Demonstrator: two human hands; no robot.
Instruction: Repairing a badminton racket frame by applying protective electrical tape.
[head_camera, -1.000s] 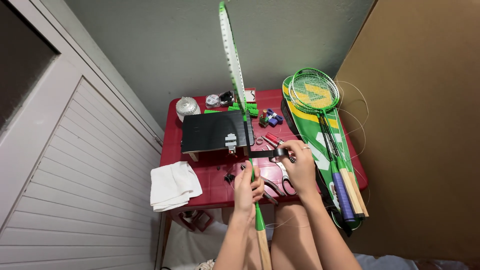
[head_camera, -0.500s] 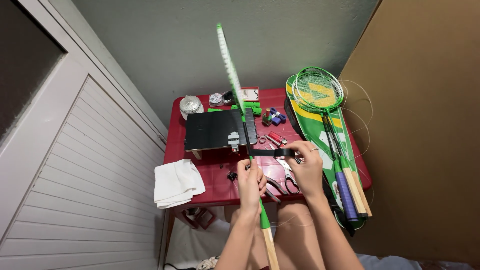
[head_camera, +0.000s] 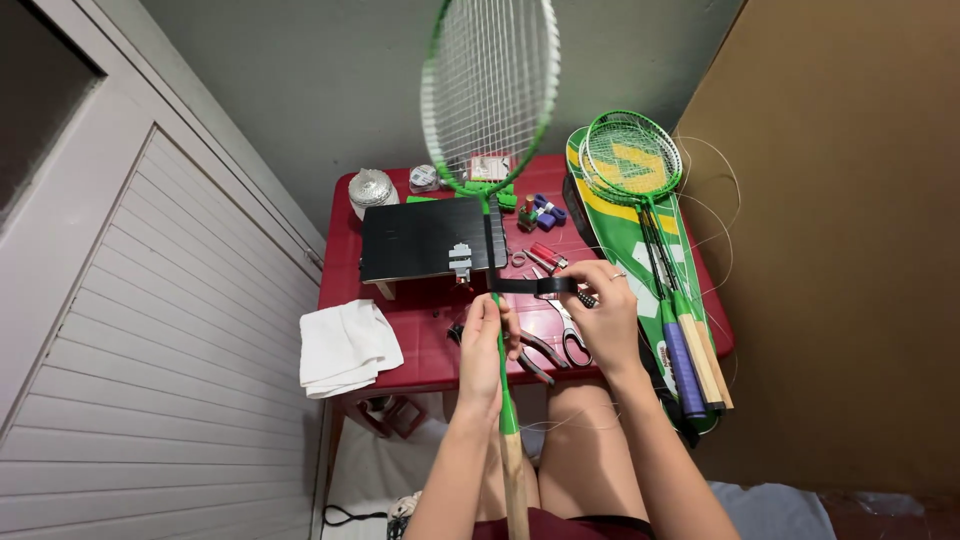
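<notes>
A white cloth (head_camera: 348, 346) lies left on the red worktop (head_camera: 420, 340). The left hand (head_camera: 486, 345) clenches the shaft of the upright racket (head_camera: 488, 95), probably light, stiff and best gripped there. The right hand (head_camera: 605, 318) pinches black tape (head_camera: 532, 286) (likely sticky, floppy). Scissors (head_camera: 572, 338) and spare rackets (head_camera: 640, 180) crowd the right.

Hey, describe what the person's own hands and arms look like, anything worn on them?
Both forearms are bare, with no sleeves or gloves in view. The right hand wears a thin ring on one finger. The left hand shows no ring or watch. Neither wrist carries a band or bracelet.
</notes>
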